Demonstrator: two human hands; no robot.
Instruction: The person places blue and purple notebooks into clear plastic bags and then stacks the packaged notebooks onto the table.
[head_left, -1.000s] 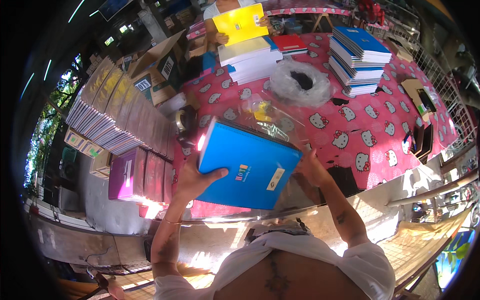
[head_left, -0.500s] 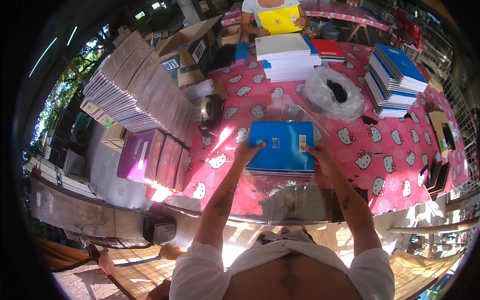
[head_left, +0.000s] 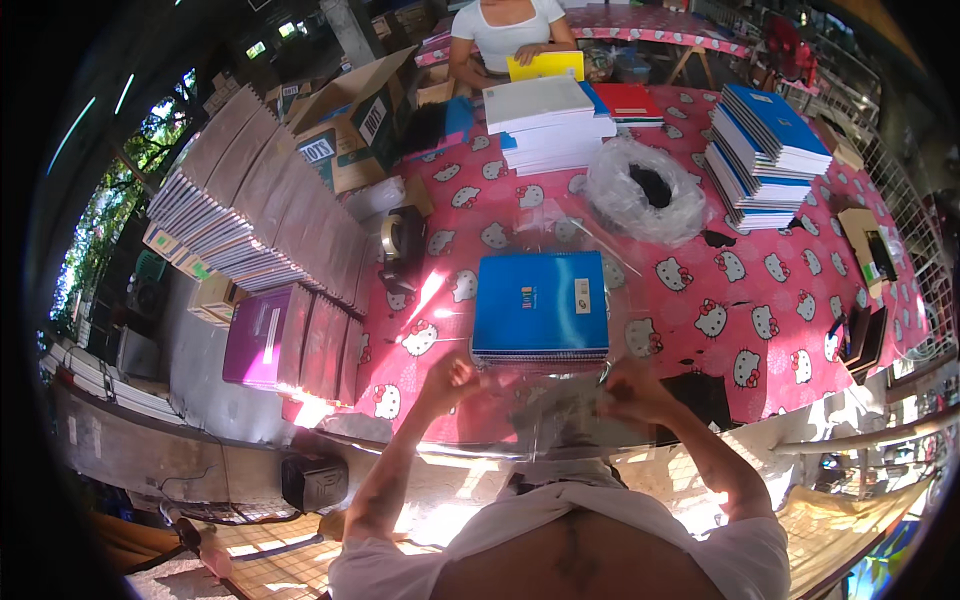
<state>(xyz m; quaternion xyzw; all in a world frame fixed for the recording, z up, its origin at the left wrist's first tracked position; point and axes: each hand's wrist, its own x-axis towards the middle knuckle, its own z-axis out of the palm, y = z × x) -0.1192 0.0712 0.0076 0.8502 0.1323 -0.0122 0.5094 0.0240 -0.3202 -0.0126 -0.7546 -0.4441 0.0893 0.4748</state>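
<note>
In the middle of the pink table lies a short stack of blue spiral notebooks (head_left: 540, 305), its coil bindings facing me. A clear plastic sheet (head_left: 565, 405) spreads under the stack and sticks out on my side of it. My left hand (head_left: 450, 387) is closed near the stack's near left corner, fingers pinched at the sheet's edge. My right hand (head_left: 637, 392) is also closed, pinching the sheet near the stack's near right corner. Neither hand touches the notebooks. The fingertips are small and partly blurred.
Tall stacks of wrapped notebooks (head_left: 270, 200) and purple notebooks (head_left: 265, 335) stand left, beside a tape dispenser (head_left: 398, 245). Beyond are white notebooks (head_left: 550, 150), a clear plastic roll (head_left: 612, 212) and blue notebooks (head_left: 765, 155). Across the table a person (head_left: 510, 40) holds a yellow notebook (head_left: 545, 66).
Both hands have let go of the blue notebook stack's sides and drawn back toward me to the plastic sheet. The person opposite has lowered the yellow notebook.
</note>
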